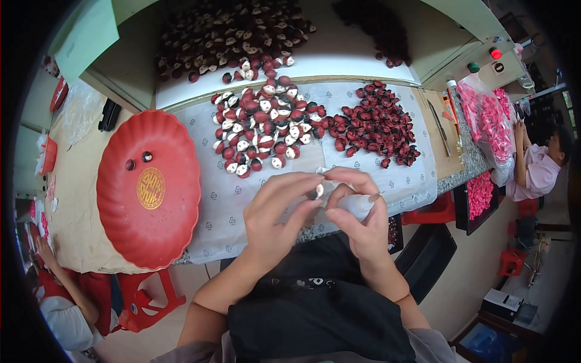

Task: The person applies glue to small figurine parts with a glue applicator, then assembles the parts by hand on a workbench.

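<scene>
My left hand (269, 212) pinches a small rounded piece (317, 192) with a pale face and a dark edge between thumb and fingertips. Close beside it, my right hand (370, 236) is wrapped round a small translucent squeeze bottle (356, 207). The fingertips of both hands nearly meet, so the bottle's tip is hard to make out. Beyond them on the patterned white sheet (212, 227) lies a pile of small dark red and white heads (264, 140). To its right is a heap of dark red, cup-like pieces (378, 121).
At left, a red scalloped tray (121, 224) holds two small dark pieces. More heads (236, 36) fill the booth behind. A knife-like tool (437, 124), pink pieces in a bag (490, 127) and a pink-filled black tray (463, 212) are at right. Co-workers sit on both sides.
</scene>
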`<action>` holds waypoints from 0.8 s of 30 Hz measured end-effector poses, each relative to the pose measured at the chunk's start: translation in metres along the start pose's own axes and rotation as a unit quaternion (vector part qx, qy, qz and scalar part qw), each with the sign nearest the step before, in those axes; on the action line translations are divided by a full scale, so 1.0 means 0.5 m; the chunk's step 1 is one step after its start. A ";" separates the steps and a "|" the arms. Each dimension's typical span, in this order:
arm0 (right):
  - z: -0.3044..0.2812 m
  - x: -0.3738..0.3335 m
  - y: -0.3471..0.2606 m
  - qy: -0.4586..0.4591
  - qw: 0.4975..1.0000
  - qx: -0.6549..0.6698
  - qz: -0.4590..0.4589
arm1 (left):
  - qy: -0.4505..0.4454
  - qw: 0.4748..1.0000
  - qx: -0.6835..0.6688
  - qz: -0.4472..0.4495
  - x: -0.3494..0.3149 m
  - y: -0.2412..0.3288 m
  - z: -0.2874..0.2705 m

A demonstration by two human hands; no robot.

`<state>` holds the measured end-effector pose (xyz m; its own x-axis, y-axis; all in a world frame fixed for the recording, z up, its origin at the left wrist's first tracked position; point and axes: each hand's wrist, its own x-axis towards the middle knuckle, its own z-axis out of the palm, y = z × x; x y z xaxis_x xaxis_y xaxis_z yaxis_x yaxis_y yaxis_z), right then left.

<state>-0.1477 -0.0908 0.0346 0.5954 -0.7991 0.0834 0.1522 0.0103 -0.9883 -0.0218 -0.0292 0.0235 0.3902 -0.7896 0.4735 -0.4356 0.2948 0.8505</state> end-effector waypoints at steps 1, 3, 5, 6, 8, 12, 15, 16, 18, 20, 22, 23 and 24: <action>-0.009 -0.005 0.000 0.002 1.000 0.001 -0.003 | -0.002 1.000 0.001 0.003 -0.002 -0.001 0.005; -0.029 -0.018 0.011 0.039 0.987 0.145 -0.049 | 0.006 0.905 -0.359 -0.229 -0.009 -0.008 0.015; -0.068 -0.030 0.014 0.013 0.995 0.071 -0.073 | -0.049 0.862 -0.409 -0.295 -0.008 -0.015 0.013; -0.075 -0.038 0.006 0.034 0.997 0.010 -0.074 | -0.054 0.802 -0.490 -0.337 -0.006 -0.016 0.016; -0.074 -0.051 -0.017 0.083 0.992 -0.071 -0.064 | -0.055 0.734 -0.562 -0.377 -0.009 -0.020 0.015; -0.078 -0.079 -0.019 0.179 0.974 -0.045 -0.132 | -0.078 0.655 -0.643 -0.389 -0.019 -0.036 0.023; -0.071 -0.074 -0.022 0.174 0.963 0.001 -0.205 | -0.081 0.615 -0.677 -0.396 -0.021 -0.036 0.027; -0.055 -0.063 -0.021 0.236 0.947 -0.037 -0.216 | -0.081 0.605 -0.682 -0.403 -0.022 -0.036 0.027; -0.062 -0.067 -0.014 0.197 0.950 -0.055 -0.238 | -0.085 0.603 -0.687 -0.396 -0.031 -0.044 0.027; -0.064 -0.071 -0.014 0.157 0.950 -0.076 -0.258 | -0.088 0.600 -0.694 -0.389 -0.034 -0.044 0.027; -0.064 -0.071 -0.015 0.117 0.921 -0.177 -0.328 | -0.110 0.594 -0.702 -0.377 -0.032 -0.040 0.027; -0.063 -0.072 -0.015 0.117 0.921 -0.177 -0.327 | -0.109 0.593 -0.703 -0.377 -0.033 -0.038 0.028; -0.062 -0.073 -0.016 0.094 0.919 -0.190 -0.334 | -0.114 0.606 -0.695 -0.370 -0.033 -0.035 0.029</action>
<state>-0.1948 -0.0803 0.0353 0.3172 -0.6415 0.6984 0.1260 -0.7015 -0.7015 -0.0325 -0.0291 -0.0027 -0.1298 -0.9894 -0.0644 0.9559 -0.1422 0.2572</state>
